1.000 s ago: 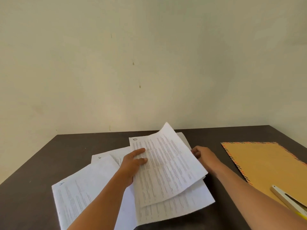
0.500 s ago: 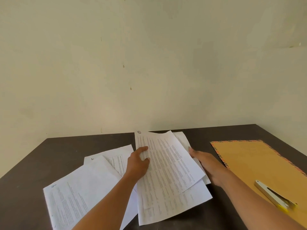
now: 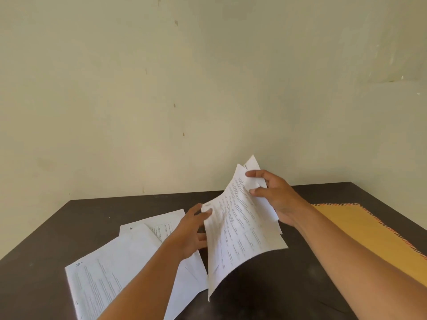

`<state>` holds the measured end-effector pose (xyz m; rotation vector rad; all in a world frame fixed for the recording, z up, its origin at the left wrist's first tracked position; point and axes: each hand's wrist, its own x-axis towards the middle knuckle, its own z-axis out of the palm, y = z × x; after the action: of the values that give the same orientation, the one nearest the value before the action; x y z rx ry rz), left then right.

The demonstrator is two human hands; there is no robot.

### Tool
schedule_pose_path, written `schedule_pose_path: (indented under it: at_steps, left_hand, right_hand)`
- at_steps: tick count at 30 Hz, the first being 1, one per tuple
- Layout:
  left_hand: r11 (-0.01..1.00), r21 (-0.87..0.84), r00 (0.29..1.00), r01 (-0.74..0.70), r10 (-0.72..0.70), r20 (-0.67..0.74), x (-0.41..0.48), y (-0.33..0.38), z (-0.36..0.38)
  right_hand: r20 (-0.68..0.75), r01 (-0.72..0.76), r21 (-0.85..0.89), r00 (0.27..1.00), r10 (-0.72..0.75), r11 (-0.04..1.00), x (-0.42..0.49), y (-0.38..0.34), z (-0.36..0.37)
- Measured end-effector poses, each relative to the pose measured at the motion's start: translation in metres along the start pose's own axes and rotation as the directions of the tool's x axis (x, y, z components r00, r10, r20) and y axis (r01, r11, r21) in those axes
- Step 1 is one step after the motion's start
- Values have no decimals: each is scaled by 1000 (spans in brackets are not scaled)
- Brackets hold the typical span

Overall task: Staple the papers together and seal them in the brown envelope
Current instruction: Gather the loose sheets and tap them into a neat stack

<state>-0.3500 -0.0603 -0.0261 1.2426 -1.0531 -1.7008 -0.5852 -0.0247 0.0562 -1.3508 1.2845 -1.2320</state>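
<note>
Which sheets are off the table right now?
The bundle pinched by the right hand, curling up off the table; the sheets at left lie flat.

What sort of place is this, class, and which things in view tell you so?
Probably a plain home or office desk: dark table against a bare wall, printed papers, a brown envelope.

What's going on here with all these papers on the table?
A person is gathering printed pages. The right hand holds a few raised sheets up off the dark table, and the left hand grips their left edge. Other loose sheets lie spread on the table to the left. The brown envelope lies flat to the right with nothing in it yet. No stapler is in view.
</note>
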Motion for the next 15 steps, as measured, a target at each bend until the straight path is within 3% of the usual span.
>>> schedule_pose_path:
  at_steps: [3, 7, 11, 15]
  left_hand:
    - [966, -209, 977, 152, -116, 177, -19, 17, -7]
    - [933, -338, 972, 123, -45, 230, -30, 41, -30]
    - [932, -361, 997, -39, 61, 51, -51, 50, -64]
    - [931, -274, 967, -241, 206, -151, -82, 71, -109]
  right_hand:
    - [59, 76, -20, 995, -75, 997, 2, -39, 16]
    - [114, 132, 27, 984, -134, 991, 2, -69, 35]
    - [147, 97, 15, 984, -98, 995, 0, -77, 56]
    - [203, 55, -29, 978, -48, 998, 2, -70, 91]
